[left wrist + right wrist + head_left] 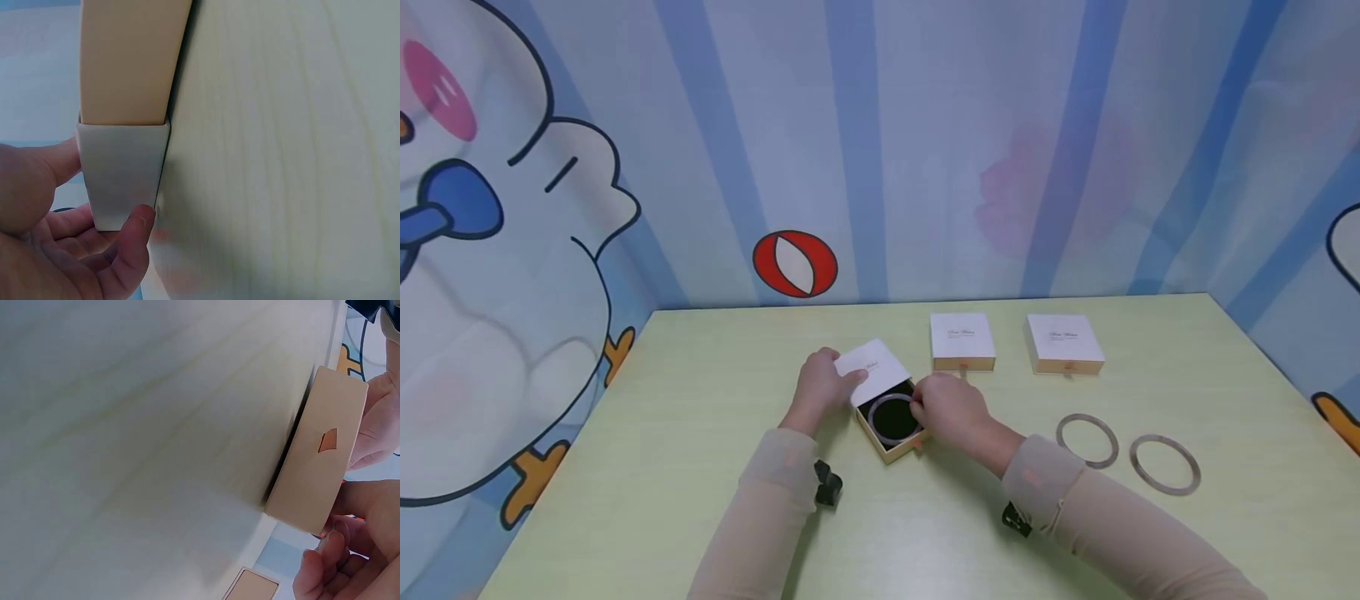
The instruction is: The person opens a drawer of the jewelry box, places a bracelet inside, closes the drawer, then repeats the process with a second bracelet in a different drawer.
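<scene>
A small drawer-style gift box (887, 454) sits slightly turned on the table, its white sleeve (871, 367) partly slid back from the tan drawer. On the drawer's black lining lies a pale bangle (880, 433). My left hand (820, 385) grips the sleeve from its left side; in the left wrist view, thumb and fingers hold the end of the white sleeve (125, 175). With curled fingers, my right hand (953, 408) pinches the bangle's right edge at the drawer. An orange pull tab (329, 440) shows on the drawer's front in the right wrist view.
Two closed white boxes, one near the middle (962, 342) and another to its right (1064, 342), stand farther back. Two more pale bangles, a left one (1113, 450) and a right one (1195, 475), lie beyond my right forearm. A printed curtain (925, 150) borders the table's back.
</scene>
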`<move>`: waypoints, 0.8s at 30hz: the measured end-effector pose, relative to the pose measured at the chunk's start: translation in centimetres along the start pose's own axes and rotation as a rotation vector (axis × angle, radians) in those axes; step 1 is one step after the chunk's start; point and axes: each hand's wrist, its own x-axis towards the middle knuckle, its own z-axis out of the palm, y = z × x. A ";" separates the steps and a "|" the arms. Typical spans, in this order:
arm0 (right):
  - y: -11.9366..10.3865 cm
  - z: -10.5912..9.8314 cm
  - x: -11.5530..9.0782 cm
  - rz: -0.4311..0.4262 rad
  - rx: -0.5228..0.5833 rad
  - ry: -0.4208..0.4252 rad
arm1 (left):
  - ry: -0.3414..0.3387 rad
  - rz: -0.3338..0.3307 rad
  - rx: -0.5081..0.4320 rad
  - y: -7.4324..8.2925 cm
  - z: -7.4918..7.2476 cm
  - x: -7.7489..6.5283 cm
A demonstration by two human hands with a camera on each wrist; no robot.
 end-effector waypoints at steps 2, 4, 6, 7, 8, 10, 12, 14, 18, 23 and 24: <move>0.0 0.0 0.0 -0.001 -0.005 0.004 | 0.001 -0.001 0.003 0.1 -0.1 -0.1; 0.0 0.0 0.0 0.002 -0.002 0.001 | 0.001 -0.003 0.005 0.1 -0.1 -0.1; 0.0 0.0 -0.1 0.003 0.003 -0.001 | 0.002 -0.006 0.002 0.2 -0.1 -0.2; 0.0 0.1 -0.1 0.002 0.007 -0.002 | 0.001 -0.006 0.002 0.2 -0.1 -0.2; 0.0 0.1 -0.1 0.000 0.013 -0.003 | 0.001 -0.007 0.002 0.1 -0.1 -0.1; 0.0 0.1 -0.2 -0.004 0.023 -0.001 | 0.001 -0.009 0.002 0.2 -0.1 -0.2; 0.1 0.1 -0.4 -0.012 0.035 0.004 | 0.001 -0.012 0.003 0.2 -0.1 -0.2; 0.1 0.1 -0.5 -0.020 0.051 0.008 | -0.002 -0.018 0.000 0.2 -0.1 -0.2; 0.2 0.0 -0.8 -0.018 0.089 0.013 | -0.004 -0.024 -0.010 0.2 -0.1 -0.2; 0.4 -0.2 -1.0 0.018 0.150 0.005 | 0.002 -0.011 -0.004 0.2 0.0 -0.2; 0.4 -0.2 -1.0 0.028 0.166 0.004 | 0.003 -0.011 -0.004 0.2 0.0 -0.2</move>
